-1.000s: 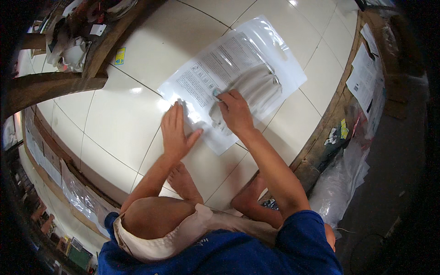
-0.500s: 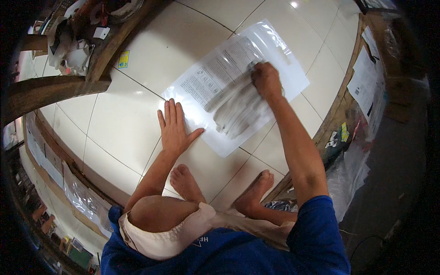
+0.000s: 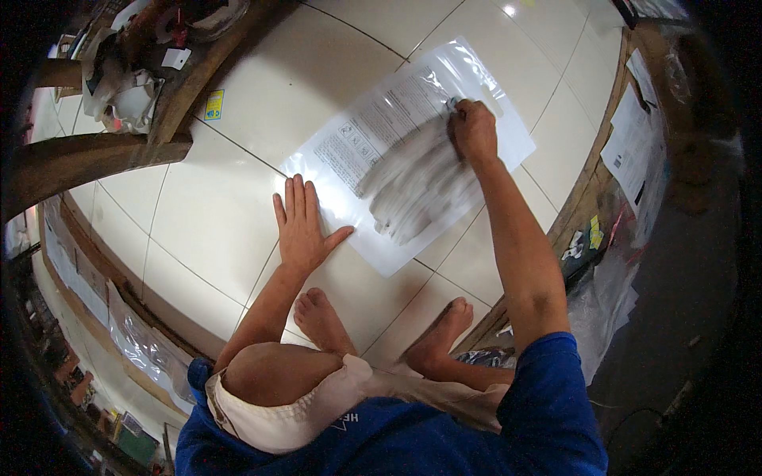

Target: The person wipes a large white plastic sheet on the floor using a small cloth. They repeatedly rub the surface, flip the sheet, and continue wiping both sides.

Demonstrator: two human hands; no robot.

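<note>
A large white plastic bag [image 3: 508, 139] printed with dark text lies flat on the tiled floor. Dark grey smears [image 3: 421, 186] spread over its printed lower right part. My left hand [image 3: 302, 226] presses palm down at the bag's near left edge, fingers spread and partly on the floor. Closed over the upper part of the bag, my right hand [image 3: 475, 131] pinches a small greyish wad [image 3: 452, 104] against the surface. The wad looks like cloth, but my fingers cover most of it.
A wooden frame [image 3: 190, 95] holding plastic bags stands at upper left, near a yellow label [image 3: 214, 104] on the floor. To the right, a wooden edge [image 3: 591, 178] borders papers [image 3: 627, 143] and clear plastic [image 3: 599, 305]. My bare feet [image 3: 444, 329] rest below the bag.
My right hand has slid slightly up and right across the bag with the wad. More of the grey smear shows below it. The left hand stays in place.
</note>
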